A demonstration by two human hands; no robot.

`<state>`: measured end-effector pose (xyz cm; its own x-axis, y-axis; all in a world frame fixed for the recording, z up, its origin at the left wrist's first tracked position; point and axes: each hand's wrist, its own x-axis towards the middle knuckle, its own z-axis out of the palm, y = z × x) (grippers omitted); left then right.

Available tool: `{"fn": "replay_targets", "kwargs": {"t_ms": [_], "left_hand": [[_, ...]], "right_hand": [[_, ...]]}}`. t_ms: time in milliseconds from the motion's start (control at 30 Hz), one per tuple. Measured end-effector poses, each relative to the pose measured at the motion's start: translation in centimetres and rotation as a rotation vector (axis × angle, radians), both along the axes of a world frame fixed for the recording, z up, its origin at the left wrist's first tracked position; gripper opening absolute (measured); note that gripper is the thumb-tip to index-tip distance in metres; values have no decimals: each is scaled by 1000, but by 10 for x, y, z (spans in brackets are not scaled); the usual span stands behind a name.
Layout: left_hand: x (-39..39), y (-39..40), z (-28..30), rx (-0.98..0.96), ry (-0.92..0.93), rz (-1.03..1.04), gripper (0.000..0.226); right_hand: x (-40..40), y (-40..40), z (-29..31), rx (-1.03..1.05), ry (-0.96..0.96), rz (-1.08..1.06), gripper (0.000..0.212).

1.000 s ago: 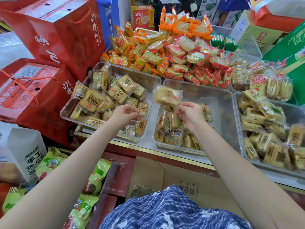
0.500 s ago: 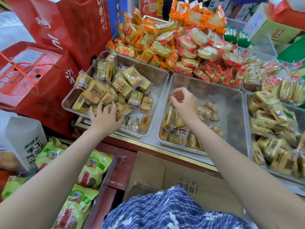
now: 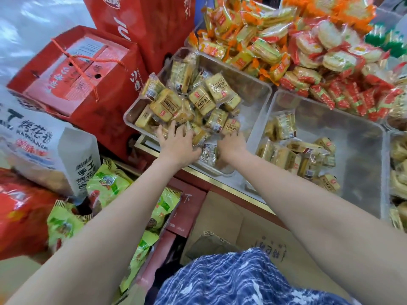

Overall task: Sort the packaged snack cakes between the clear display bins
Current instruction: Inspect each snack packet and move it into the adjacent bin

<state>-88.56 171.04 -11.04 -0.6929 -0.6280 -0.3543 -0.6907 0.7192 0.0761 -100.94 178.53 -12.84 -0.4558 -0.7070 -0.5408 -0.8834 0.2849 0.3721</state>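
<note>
The left clear bin (image 3: 261, 89) holds a heap of yellow packaged snack cakes (image 3: 167, 104). My left hand (image 3: 176, 143) lies on the heap's near edge, fingers spread over the packets. My right hand (image 3: 232, 145) is in the same bin at its near right corner. Its fingertips are buried among the packets by a cake (image 3: 230, 128), so a grip cannot be made out. The middle clear bin (image 3: 363, 150) has several of the same cakes (image 3: 284, 126) along its left side and a bare bottom on the right.
Red gift boxes (image 3: 74, 78) stand left of the bins. A white bag (image 3: 37, 148) and green snack bags (image 3: 105, 186) lie below them. Orange and red wrapped crackers (image 3: 308, 51) pile behind the bins. A third bin (image 3: 398, 155) is at the right edge, with a cardboard box (image 3: 222, 219) below the counter.
My right hand left the middle bin and moved left into the left bin. My left hand stayed on the left bin's heap. The camera swung left and closer.
</note>
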Motion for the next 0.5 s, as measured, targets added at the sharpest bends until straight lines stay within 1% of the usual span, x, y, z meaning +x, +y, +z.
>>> {"fn": "replay_targets", "kwargs": {"t_ms": [67, 133, 167, 200, 300, 367, 433, 500], "left_hand": [[0, 0, 0, -1, 4, 1, 57], [-1, -1, 1, 0, 9, 5, 57], [-1, -1, 2, 4, 9, 7, 56], [-1, -1, 2, 9, 6, 10, 56], [-1, -1, 3, 21, -6, 7, 60], [0, -2, 4, 31, -13, 9, 61], [0, -2, 4, 39, -13, 8, 59], [0, -1, 4, 47, 4, 13, 57]], "right_hand": [[0, -1, 1, -68, 7, -33, 47], [-2, 0, 7, -224, 10, -66, 45], [-5, 2, 11, -286, 8, -54, 45], [-8, 3, 14, -304, 7, -24, 46], [-13, 7, 20, -203, -54, 38, 48], [-13, 5, 19, -83, -111, 32, 53], [-10, 2, 21, 38, -96, 50, 60], [-8, 0, 24, 108, -76, 50, 66]]}}
